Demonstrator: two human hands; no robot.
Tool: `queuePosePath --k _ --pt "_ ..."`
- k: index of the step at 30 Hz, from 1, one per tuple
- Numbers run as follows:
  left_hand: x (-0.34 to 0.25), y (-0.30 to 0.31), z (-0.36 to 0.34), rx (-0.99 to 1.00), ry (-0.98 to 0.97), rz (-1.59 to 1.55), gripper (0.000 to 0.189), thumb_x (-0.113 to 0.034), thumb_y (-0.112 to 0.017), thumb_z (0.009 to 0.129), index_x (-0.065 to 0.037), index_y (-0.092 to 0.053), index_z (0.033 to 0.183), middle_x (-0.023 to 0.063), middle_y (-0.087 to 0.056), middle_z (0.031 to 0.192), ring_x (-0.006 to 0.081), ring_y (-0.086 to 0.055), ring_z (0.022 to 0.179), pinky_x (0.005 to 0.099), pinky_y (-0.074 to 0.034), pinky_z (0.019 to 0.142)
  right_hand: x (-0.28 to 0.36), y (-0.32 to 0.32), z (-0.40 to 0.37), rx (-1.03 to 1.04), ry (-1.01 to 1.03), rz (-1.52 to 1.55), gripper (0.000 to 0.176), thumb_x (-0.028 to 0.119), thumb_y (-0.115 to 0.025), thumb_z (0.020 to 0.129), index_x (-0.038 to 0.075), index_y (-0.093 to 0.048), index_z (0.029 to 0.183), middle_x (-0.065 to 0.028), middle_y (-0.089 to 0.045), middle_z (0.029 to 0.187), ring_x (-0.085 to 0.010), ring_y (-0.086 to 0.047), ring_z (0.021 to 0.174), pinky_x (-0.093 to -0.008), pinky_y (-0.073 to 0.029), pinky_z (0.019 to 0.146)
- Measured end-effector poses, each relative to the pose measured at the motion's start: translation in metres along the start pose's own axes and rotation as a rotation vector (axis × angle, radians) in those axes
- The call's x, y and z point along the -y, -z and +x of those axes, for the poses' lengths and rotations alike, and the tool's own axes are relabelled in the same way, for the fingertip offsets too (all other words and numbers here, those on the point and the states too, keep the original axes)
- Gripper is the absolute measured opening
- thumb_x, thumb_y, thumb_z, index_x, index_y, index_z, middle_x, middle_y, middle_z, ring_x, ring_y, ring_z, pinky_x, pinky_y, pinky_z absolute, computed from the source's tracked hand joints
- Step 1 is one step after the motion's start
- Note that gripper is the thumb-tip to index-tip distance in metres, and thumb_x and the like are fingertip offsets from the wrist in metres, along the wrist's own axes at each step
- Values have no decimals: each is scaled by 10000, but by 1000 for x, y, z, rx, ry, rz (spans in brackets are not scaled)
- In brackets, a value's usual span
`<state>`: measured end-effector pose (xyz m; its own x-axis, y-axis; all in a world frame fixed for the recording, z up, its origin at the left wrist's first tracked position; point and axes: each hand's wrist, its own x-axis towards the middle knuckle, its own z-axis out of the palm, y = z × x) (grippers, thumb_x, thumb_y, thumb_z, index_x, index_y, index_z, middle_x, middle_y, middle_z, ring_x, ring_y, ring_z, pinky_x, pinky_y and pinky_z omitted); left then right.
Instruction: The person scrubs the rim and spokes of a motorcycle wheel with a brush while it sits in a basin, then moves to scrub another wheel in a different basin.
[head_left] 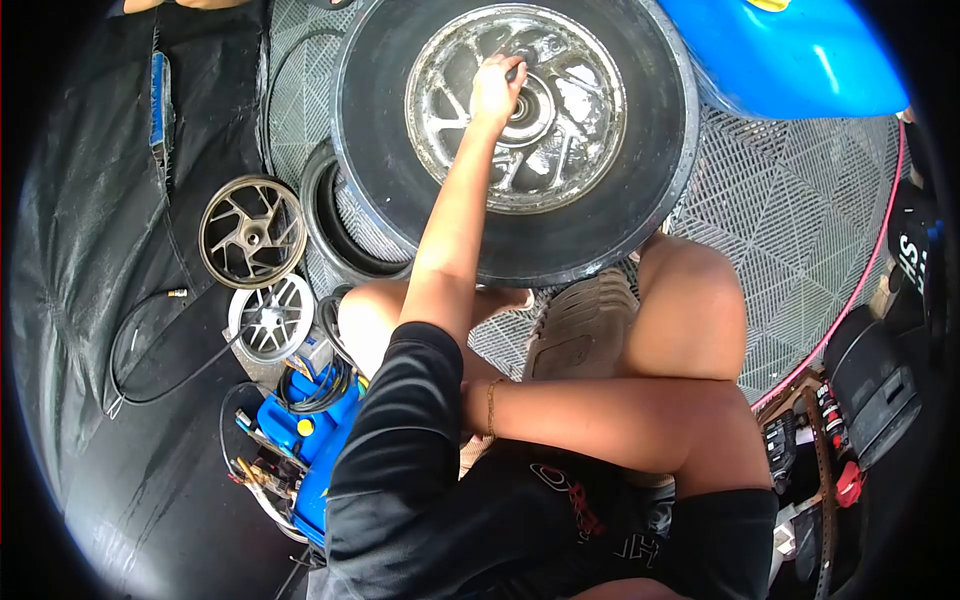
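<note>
My left hand (494, 92) reaches over a dirty alloy wheel rim (423, 142), near its hub. Its fingers are closed, with a small dark end of something showing beside the thumb; what it is I cannot make out. White suds or wet patches cover parts of the spokes. The rim lies flat on top of a large black tyre (630, 205). My right forearm crosses my lap, a bracelet (491, 406) at the wrist. Most of my right hand (472, 408) is hidden behind my left arm, so its fingers do not show.
A bronze wheel (206, 238) and a silver wheel (238, 325) lie at left, beside a thinner tyre (320, 215). Below them stands a blue machine (285, 425) with hoses. A blue container (800, 60) is at upper right, with a pink hose (880, 240) along the grey mat (790, 220).
</note>
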<state>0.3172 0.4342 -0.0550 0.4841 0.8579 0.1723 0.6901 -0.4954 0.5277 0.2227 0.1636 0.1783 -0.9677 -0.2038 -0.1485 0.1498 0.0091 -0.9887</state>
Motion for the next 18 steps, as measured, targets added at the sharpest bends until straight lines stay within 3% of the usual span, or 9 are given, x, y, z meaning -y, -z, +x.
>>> queuePosePath --k 3,9,11,15,16,18 --pt "11 0 3 85 107 -74 172 -209 -591 751 -71 -644 838 154 -602 874 305 -542 898 356 -414 821 -2 2 -1 -4 -5 -1 367 207 -503 752 63 -492 1090 -88 -554 1006 -187 -529 877 -312 -423 707" --pt "15 8 9 83 80 4 187 -199 -586 757 -47 -642 849 152 -605 820 296 -562 822 343 -432 770 -1 2 -4 1 -6 -15 375 208 -503 752 64 -489 1098 -87 -554 1015 -187 -529 886 -312 -423 713" --pt "2 25 12 76 184 -211 187 -198 -585 760 -39 -643 840 154 -603 799 294 -570 773 322 -439 727 0 3 -4 1 -6 -21 377 208 -504 752 64 -488 1100 -87 -554 1018 -188 -528 889 -312 -423 715" --pt "-1 40 14 22 216 -521 184 -157 -584 764 -19 -636 873 130 -599 763 236 -577 722 287 -432 696 1 3 -5 -1 9 -24 383 209 -504 751 65 -486 1105 -86 -553 1024 -188 -528 895 -312 -423 719" --pt "-1 44 16 22 217 -519 184 -157 -584 764 -19 -636 873 130 -599 763 236 -577 722 287 -432 696 2 3 -5 -1 14 -24 384 210 -504 751 65 -485 1107 -85 -553 1025 -188 -528 897 -312 -423 720" --pt "1 49 20 -27 107 -384 185 -158 -582 794 -31 -635 917 84 -616 793 135 -556 729 250 -421 703 1 3 -6 -1 17 -26 387 210 -504 751 65 -485 1109 -85 -553 1028 -188 -528 900 -312 -423 722"
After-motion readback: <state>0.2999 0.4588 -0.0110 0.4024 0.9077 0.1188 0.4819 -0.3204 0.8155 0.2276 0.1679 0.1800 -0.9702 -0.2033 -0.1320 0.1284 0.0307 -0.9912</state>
